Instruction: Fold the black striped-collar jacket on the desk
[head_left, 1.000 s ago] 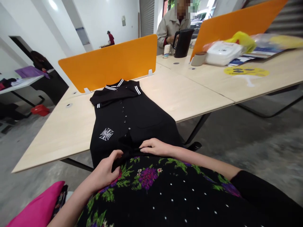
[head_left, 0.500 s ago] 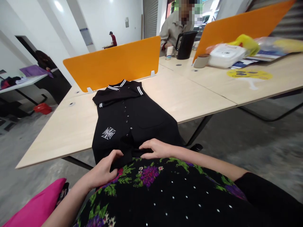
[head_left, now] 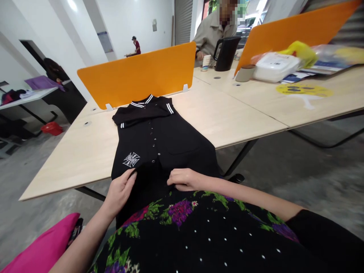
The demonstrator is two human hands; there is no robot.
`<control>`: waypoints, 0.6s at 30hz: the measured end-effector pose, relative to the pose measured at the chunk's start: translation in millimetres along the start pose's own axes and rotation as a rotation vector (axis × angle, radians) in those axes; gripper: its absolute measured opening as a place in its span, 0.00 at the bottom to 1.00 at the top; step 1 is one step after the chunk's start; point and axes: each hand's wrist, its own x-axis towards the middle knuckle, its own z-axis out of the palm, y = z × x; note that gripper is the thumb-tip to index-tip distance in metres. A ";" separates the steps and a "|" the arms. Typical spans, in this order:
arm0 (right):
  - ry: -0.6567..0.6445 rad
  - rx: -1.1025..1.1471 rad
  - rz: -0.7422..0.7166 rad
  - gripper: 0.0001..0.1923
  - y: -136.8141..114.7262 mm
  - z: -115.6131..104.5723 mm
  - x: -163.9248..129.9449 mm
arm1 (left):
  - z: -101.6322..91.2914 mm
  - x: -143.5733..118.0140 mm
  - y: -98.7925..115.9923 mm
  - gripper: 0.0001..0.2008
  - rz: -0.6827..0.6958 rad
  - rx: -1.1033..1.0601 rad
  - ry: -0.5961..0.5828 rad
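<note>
A black button-up jacket (head_left: 139,138) with white-striped collar and cuffs lies face up, its sleeves folded across the chest. Its lower part hangs over the table's near edge towards my lap. My left hand (head_left: 121,189) pinches the jacket's cloth just below the white cross-shaped print (head_left: 131,159). To the right of the button row (head_left: 154,146), my right hand (head_left: 184,179) is closed with curled fingers on the lower front cloth. Between the hands the black cloth sags, and its folds are hard to make out.
An orange divider (head_left: 136,74) stands behind the jacket on the wooden table (head_left: 241,110). Further right are paper cups (head_left: 206,63), a black jug (head_left: 226,54), a tape roll (head_left: 245,73) and a white plastic box (head_left: 275,67). A person (head_left: 209,34) is beyond the divider.
My left hand has moved up and left, drawing the jacket's cloth apart from the right. The fingers of my right hand have curled closed.
</note>
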 end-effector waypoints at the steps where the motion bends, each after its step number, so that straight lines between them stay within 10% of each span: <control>1: -0.019 0.038 -0.035 0.14 -2.4 -3.2 -0.3 | 0.4 -0.4 5.3 0.22 0.030 0.005 -0.009; 8: -0.087 0.245 0.004 0.15 -20.9 -19.8 -4.6 | 19.7 -8.0 24.5 0.21 0.373 0.039 -0.556; 14: 0.106 0.390 0.052 0.16 -22.7 -22.0 -1.6 | 16.9 -4.8 17.9 0.20 0.565 0.091 -0.633; 18: -0.004 0.296 0.021 0.15 -15.8 -18.9 17.6 | 22.7 1.2 6.4 0.20 0.676 0.034 -0.638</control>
